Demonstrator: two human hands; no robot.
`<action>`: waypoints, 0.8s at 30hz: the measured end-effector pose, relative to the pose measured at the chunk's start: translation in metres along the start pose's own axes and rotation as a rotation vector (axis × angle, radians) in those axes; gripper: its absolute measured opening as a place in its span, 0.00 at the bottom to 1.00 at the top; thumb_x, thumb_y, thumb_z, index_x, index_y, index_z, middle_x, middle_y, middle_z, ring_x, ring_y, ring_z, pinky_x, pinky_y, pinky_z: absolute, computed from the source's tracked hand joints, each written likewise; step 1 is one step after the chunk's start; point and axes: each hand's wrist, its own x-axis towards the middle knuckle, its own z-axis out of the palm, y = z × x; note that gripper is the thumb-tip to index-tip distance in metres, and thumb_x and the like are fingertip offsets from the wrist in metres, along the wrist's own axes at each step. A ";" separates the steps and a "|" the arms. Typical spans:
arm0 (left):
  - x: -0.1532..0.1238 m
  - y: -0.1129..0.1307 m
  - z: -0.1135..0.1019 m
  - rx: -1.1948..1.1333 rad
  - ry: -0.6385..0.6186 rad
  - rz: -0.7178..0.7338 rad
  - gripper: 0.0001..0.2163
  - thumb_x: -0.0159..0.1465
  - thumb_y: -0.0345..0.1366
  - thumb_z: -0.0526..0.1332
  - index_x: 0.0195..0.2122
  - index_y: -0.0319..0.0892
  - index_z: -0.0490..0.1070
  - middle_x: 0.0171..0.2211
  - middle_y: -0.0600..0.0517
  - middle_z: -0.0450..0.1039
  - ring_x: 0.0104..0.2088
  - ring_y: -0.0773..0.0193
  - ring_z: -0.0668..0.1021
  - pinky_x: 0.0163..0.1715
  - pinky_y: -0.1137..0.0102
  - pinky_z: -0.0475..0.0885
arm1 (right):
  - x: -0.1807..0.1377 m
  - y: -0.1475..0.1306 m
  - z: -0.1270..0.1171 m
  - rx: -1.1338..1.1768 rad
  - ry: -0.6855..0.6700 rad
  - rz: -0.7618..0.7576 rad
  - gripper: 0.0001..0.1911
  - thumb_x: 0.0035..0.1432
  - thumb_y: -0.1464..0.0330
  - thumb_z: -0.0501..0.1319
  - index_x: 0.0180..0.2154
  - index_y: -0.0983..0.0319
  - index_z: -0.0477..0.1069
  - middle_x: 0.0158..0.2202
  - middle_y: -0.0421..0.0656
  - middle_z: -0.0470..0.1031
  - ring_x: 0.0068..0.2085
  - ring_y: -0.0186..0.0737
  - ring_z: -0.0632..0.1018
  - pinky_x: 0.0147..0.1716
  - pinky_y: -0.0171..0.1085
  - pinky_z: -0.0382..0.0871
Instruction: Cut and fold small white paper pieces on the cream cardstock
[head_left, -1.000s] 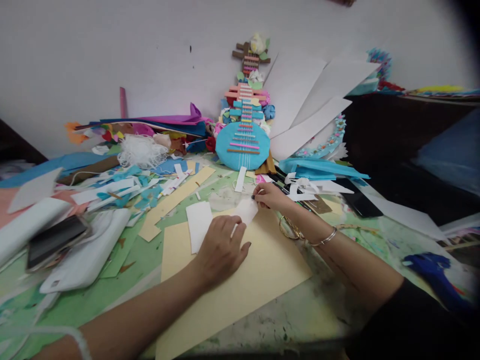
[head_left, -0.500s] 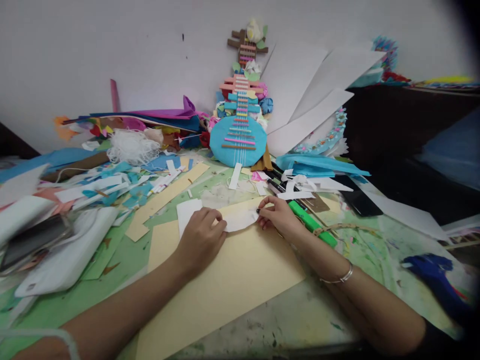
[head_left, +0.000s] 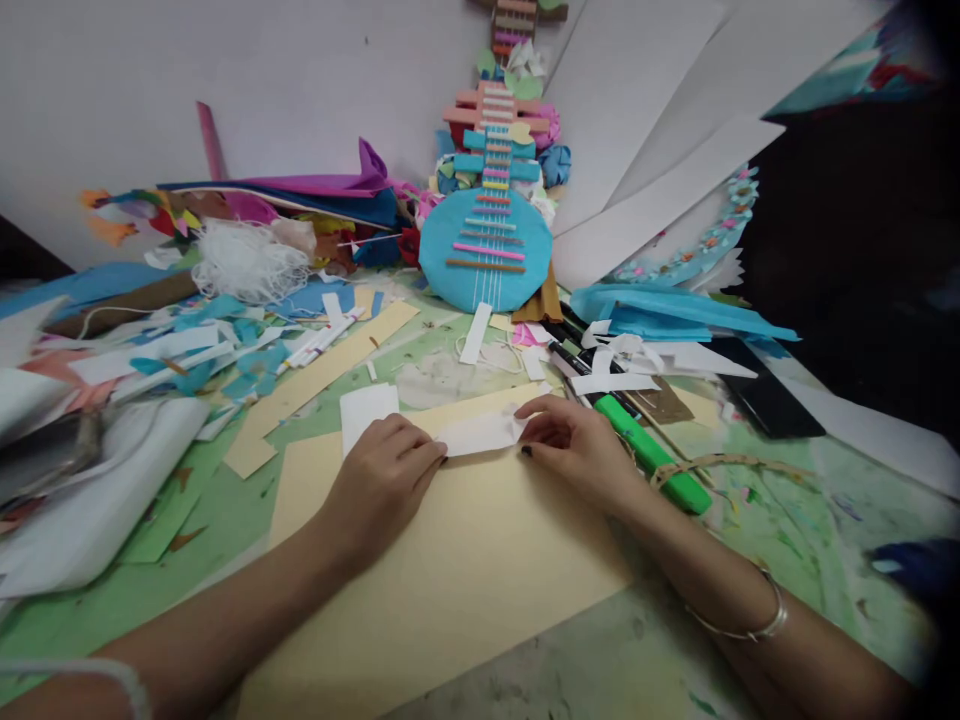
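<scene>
A white paper strip (head_left: pixel 480 432) stretches between my two hands over a large cream sheet of card (head_left: pixel 450 570). My left hand (head_left: pixel 386 475) is closed on the strip's left part, thumb and fingertips at its lower edge. At the strip's right end, my right hand (head_left: pixel 581 450) has its fingers curled, the index finger on the paper and the dark-nailed thumb just below it. White paper (head_left: pixel 369 408) also shows beyond my left hand; whether it joins the strip is hidden.
A blue lute-shaped paper craft (head_left: pixel 486 250) leans upright at the back. Right of my hand lie a green box-shaped item (head_left: pixel 652 455), black pens (head_left: pixel 570 370) and a dark phone (head_left: pixel 765 385). Paper scraps, markers (head_left: pixel 319 340) and a white string tangle (head_left: pixel 251 260) crowd the left.
The camera view has tilted down and come closer. My right thumb has moved away from the index fingertip to the strip's lower edge. My left hand stays on the paper.
</scene>
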 end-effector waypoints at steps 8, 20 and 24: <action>0.000 0.000 -0.001 -0.019 -0.002 -0.010 0.07 0.63 0.28 0.55 0.32 0.39 0.72 0.28 0.49 0.75 0.32 0.61 0.73 0.33 0.64 0.70 | -0.001 0.000 0.004 -0.313 0.063 -0.164 0.12 0.49 0.78 0.59 0.33 0.59 0.77 0.30 0.42 0.76 0.29 0.35 0.74 0.31 0.34 0.66; 0.005 -0.008 -0.005 -0.344 -0.100 -0.226 0.05 0.57 0.28 0.60 0.26 0.41 0.74 0.31 0.51 0.72 0.31 0.67 0.75 0.31 0.71 0.71 | 0.003 0.002 -0.005 -0.397 -0.061 -0.259 0.11 0.50 0.77 0.62 0.32 0.57 0.79 0.31 0.42 0.76 0.32 0.36 0.76 0.32 0.34 0.67; 0.003 -0.009 -0.003 -0.350 -0.044 -0.210 0.05 0.57 0.26 0.60 0.27 0.40 0.74 0.36 0.48 0.68 0.35 0.65 0.73 0.34 0.70 0.72 | 0.003 0.003 -0.004 -0.393 -0.062 -0.259 0.11 0.50 0.77 0.62 0.32 0.57 0.79 0.31 0.42 0.76 0.32 0.36 0.76 0.33 0.35 0.68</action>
